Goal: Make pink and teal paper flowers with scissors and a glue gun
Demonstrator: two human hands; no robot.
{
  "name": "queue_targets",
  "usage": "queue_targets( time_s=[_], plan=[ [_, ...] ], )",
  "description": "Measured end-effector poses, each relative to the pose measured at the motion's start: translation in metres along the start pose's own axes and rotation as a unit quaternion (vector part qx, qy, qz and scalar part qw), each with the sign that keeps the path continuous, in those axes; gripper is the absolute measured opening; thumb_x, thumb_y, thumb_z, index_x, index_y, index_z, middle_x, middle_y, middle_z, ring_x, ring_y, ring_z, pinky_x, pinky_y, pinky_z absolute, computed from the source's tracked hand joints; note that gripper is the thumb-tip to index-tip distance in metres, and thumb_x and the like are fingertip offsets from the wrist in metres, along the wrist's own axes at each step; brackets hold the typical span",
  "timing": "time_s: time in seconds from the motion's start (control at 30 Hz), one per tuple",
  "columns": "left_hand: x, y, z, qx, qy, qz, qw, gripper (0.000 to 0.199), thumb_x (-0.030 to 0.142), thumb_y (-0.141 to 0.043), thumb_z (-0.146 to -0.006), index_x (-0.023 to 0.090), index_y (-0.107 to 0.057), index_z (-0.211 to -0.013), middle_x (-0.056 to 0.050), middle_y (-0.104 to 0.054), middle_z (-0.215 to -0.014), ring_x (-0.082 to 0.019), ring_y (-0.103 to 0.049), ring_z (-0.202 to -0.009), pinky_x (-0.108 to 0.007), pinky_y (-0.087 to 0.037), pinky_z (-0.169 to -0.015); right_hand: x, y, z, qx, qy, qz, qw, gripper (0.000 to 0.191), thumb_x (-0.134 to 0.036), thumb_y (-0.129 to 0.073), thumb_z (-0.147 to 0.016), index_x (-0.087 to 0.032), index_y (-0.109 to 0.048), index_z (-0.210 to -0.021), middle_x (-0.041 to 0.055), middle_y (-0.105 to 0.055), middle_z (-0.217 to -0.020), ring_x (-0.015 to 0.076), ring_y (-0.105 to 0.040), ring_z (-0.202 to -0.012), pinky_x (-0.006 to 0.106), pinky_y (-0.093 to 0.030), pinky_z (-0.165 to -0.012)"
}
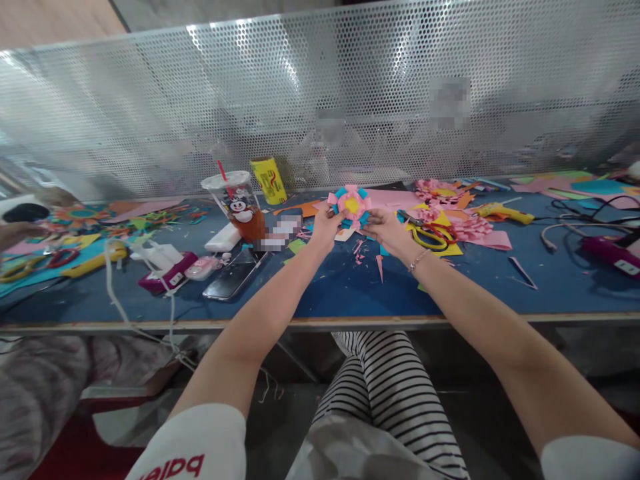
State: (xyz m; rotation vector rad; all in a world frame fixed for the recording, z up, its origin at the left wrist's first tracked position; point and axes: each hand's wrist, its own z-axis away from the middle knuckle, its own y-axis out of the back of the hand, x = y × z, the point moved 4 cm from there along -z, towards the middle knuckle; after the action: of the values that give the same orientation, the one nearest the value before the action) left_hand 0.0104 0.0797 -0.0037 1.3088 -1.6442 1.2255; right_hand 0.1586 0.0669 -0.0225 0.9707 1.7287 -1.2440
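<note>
A paper flower [352,205] with a yellow centre and pink and blue petals is held up over the blue table. My left hand [327,223] grips its left side, thumb near the yellow centre. On the right edge, my right hand [386,229] pinches the petals between thumb and fingers. Right of that hand lie scissors [434,237] with yellow and red handles, on yellow paper [453,249]. Pink fringed paper flowers [467,223] are heaped beside them. Pink paper scraps [359,252] lie below the flower.
Left of me stand a plastic drink cup [240,207] with a red straw, a yellow can [269,180], a phone [235,275] and a purple power strip [167,272]. A yellow glue gun [505,213] lies right. A perforated metal screen [320,93] rises behind. A co-worker's hand [15,235] shows far left.
</note>
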Motion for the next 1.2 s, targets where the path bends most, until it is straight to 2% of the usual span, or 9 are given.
queue_targets(
  time_s=[0.4, 0.57, 0.77, 0.87, 0.93, 1.0, 1.1, 1.17, 1.2],
  plan=[
    [0.004, -0.001, 0.0, 0.021, 0.029, 0.013, 0.999, 0.037, 0.025, -0.079, -0.056, 0.017, -0.055, -0.084, 0.004, -0.061, -0.067, -0.008, -0.057, -0.052, -0.019, -0.045, -0.049, 0.0, 0.001, -0.004, -0.004, -0.016, -0.015, 1.0, 0.033, -0.007, -0.072, -0.057, -0.019, -0.059, -0.084, -0.0036, -0.058, -0.074, 0.0094, -0.061, -0.072, 0.03, -0.055, -0.079],
    [0.006, 0.002, -0.005, 0.012, 0.056, 0.033, 0.998, 0.041, 0.022, -0.082, -0.048, 0.016, -0.055, -0.078, 0.007, -0.055, -0.058, -0.004, -0.047, -0.042, -0.017, -0.043, -0.044, 0.002, 0.002, -0.008, 0.008, -0.022, -0.021, 1.0, 0.034, -0.003, -0.069, -0.054, -0.018, -0.059, -0.082, -0.0048, -0.059, -0.069, 0.0093, -0.062, -0.067, 0.029, -0.056, -0.077],
    [0.012, 0.015, -0.014, 0.053, 0.105, 0.048, 0.992, 0.026, 0.011, -0.075, -0.053, 0.017, -0.055, -0.067, 0.005, -0.054, -0.051, -0.006, -0.047, -0.042, -0.023, -0.051, -0.049, -0.009, 0.014, -0.009, 0.023, -0.04, 0.037, 0.998, 0.028, -0.001, -0.064, -0.058, -0.017, -0.06, -0.08, -0.0017, -0.064, -0.071, 0.0104, -0.063, -0.065, 0.025, -0.054, -0.068],
    [0.006, 0.022, -0.015, 0.046, 0.165, -0.012, 0.985, 0.025, 0.006, -0.073, -0.053, 0.017, -0.055, -0.064, 0.001, -0.056, -0.052, -0.011, -0.054, -0.047, -0.027, -0.051, -0.052, -0.023, 0.029, -0.012, 0.082, -0.008, 0.024, 0.996, 0.03, -0.001, -0.063, -0.059, -0.018, -0.057, -0.082, -0.0029, -0.063, -0.071, 0.0103, -0.063, -0.066, 0.027, -0.053, -0.072],
    [0.001, 0.025, -0.014, 0.018, 0.199, -0.115, 0.973, 0.028, 0.006, -0.075, -0.05, 0.018, -0.058, -0.069, 0.001, -0.056, -0.051, -0.015, -0.058, -0.05, -0.029, -0.05, -0.054, -0.031, 0.037, -0.014, 0.109, 0.013, -0.006, 0.994, 0.031, -0.001, -0.062, -0.06, -0.019, -0.056, -0.084, -0.0036, -0.062, -0.072, 0.0097, -0.064, -0.067, 0.028, -0.053, -0.075],
    [0.001, 0.027, -0.014, -0.006, 0.165, -0.253, 0.953, 0.036, 0.01, -0.078, -0.045, 0.018, -0.061, -0.076, 0.0, -0.06, -0.057, -0.02, -0.063, -0.061, -0.032, -0.051, -0.061, -0.035, 0.04, -0.014, 0.109, 0.017, -0.023, 0.994, 0.031, -0.001, -0.061, -0.06, -0.019, -0.055, -0.084, -0.0039, -0.062, -0.073, 0.0094, -0.064, -0.068, 0.026, -0.053, -0.074],
    [0.013, 0.021, -0.013, -0.008, -0.006, -0.423, 0.906, 0.036, 0.02, -0.076, -0.05, 0.017, -0.063, -0.083, -0.008, -0.068, -0.087, -0.028, -0.062, -0.097, -0.037, -0.047, -0.087, -0.033, 0.034, -0.012, 0.086, 0.004, -0.011, 0.996, 0.028, -0.001, -0.061, -0.06, -0.019, -0.054, -0.08, -0.0042, -0.061, -0.072, 0.0091, -0.063, -0.067, 0.023, -0.053, -0.071],
    [0.018, 0.01, -0.009, -0.019, -0.09, -0.458, 0.884, 0.03, 0.029, -0.069, -0.062, 0.016, -0.064, -0.088, -0.011, -0.066, -0.106, -0.028, -0.056, -0.111, -0.039, -0.04, -0.099, -0.026, 0.025, -0.008, 0.065, -0.001, 0.013, 0.998, 0.025, -0.002, -0.063, -0.061, -0.018, -0.054, -0.078, -0.0043, -0.06, -0.072, 0.0088, -0.062, -0.065, 0.024, -0.053, -0.072],
    [0.016, 0.004, -0.007, -0.033, -0.1, -0.448, 0.888, 0.029, 0.034, -0.065, -0.068, 0.016, -0.064, -0.09, -0.011, -0.066, -0.108, -0.028, -0.056, -0.11, -0.039, -0.04, -0.099, -0.021, 0.019, -0.007, 0.052, -0.004, 0.029, 0.998, 0.024, -0.004, -0.064, -0.061, -0.018, -0.054, -0.078, -0.0043, -0.06, -0.072, 0.0089, -0.062, -0.065, 0.025, -0.053, -0.073]
  ],
)
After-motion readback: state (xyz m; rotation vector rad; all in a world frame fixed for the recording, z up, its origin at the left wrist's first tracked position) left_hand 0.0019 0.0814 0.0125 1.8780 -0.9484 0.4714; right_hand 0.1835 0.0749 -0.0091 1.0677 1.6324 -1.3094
